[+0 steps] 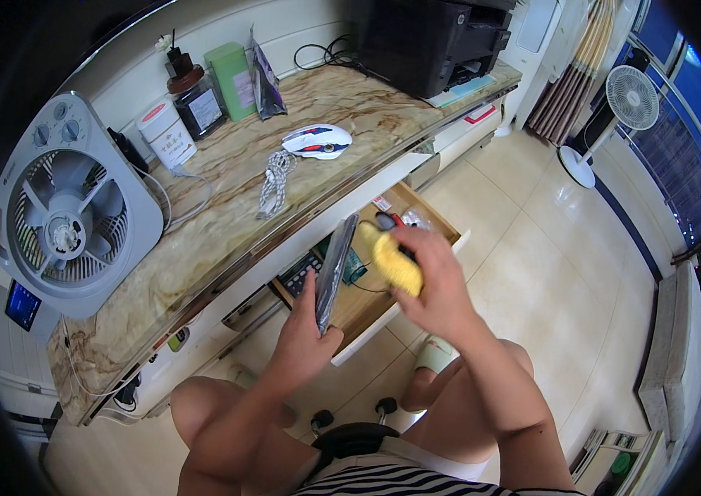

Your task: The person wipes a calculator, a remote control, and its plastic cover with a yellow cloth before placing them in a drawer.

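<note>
A flat, dark, glossy item (pixel 336 273), seen almost edge-on, is gripped by my left hand (pixel 307 344) over the drawer. What exactly it is, I cannot tell. My right hand (pixel 437 285) holds a folded yellow cloth (pixel 397 263), slightly blurred, to the right of the dark item and apart from it. Beneath both hands is the pulled-out wooden drawer (pixel 363 313). In it lie a dark remote or keypad with buttons (pixel 300 276), a teal item (pixel 355 270), a small red and black object (pixel 392 218) and clear plastic (pixel 415 218).
Above the drawer runs a marble countertop (pixel 226 242). On it stand a grey box fan (pixel 71 211), a white canister (pixel 167 136), a green tin (pixel 232 80), a white mouse (pixel 318 141) with a braided cable (pixel 276 183), and a black printer (pixel 412 46). A pedestal fan (pixel 632 98) stands at right.
</note>
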{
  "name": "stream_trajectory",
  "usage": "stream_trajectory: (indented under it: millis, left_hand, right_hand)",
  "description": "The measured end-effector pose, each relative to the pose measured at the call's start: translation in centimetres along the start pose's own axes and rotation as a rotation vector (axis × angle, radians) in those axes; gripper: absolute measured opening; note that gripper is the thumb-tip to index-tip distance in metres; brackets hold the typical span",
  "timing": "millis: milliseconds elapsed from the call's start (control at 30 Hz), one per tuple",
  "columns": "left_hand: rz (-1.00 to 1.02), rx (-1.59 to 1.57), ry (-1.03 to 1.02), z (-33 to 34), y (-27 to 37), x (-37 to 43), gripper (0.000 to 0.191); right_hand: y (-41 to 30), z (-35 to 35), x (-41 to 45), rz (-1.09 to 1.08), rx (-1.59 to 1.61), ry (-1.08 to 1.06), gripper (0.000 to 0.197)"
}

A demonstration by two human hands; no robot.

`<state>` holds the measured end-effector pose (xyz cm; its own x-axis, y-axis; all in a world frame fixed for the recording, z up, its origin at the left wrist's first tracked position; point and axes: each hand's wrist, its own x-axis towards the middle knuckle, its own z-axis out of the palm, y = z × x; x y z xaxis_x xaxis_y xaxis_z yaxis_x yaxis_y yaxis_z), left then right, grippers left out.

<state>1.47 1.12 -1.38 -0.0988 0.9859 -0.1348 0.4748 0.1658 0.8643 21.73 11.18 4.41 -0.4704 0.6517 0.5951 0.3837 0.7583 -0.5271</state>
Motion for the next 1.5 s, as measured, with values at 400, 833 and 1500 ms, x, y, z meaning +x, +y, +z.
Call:
stream_trajectory:
  millis: [400,833,1500]
  left_hand:
    - [0.283,0.464,0.231,-0.8,1.2,-0.7,0.093]
    - [0.402,0.584,0.31,-1.4,1.7,-0.8,0.089]
    - [0.394,0.438,0.409,-2.3,1.1,-0.9,0.092]
  right_hand:
    - [-0.2,2.6,-0.4,-0.069,-0.41,-0.175,0.052]
    - [2.5,-0.2,0.4,0.597,0.332,-0.133,0.054]
    - [1.2,0.2,0.8,0.816,0.934,0.041,0.022]
